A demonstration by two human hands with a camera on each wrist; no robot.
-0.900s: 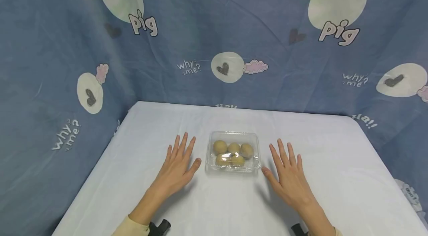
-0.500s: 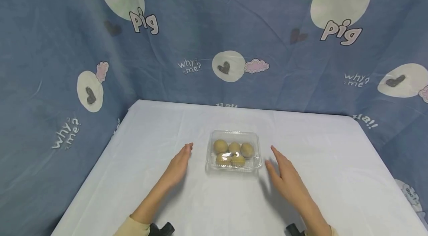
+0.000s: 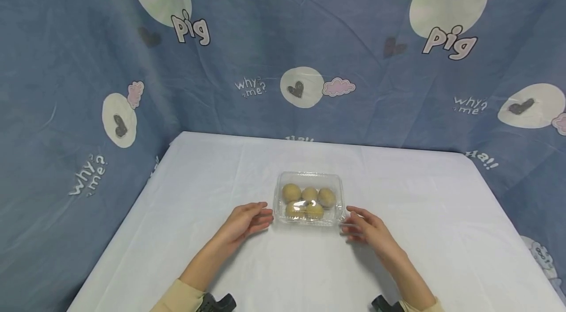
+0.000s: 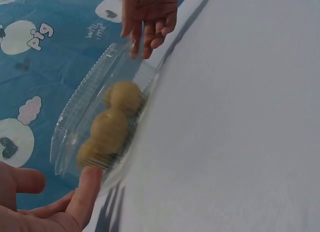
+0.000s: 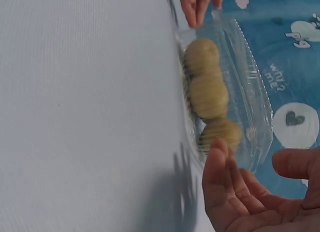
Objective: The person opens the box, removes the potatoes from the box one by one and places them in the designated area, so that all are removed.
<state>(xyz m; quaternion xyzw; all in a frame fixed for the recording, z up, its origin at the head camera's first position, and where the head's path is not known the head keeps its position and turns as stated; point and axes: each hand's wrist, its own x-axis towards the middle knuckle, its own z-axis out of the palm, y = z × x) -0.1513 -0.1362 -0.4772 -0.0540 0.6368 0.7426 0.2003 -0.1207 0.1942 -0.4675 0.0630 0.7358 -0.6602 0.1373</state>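
Observation:
A clear plastic clamshell box lies closed on the white table, with several round yellow-brown balls inside. They look like small fruits or potatoes; their exact kind cannot be told. At the box's left side is my left hand, its extended fingers reaching toward the lower edge. My right hand is at the opposite side, fingers loosely bent near the lower right corner. In the left wrist view, a fingertip overlaps the box's near end. Whether either hand touches the plastic cannot be told.
The white-covered table extends around the box on all sides. Behind it and to the left hangs a blue printed curtain. Dark camera mounts sit at both wrists.
Both hands were spread flat, palms down, beside the box. They have turned palms inward and moved in to the box's lower sides. The box has stayed in place.

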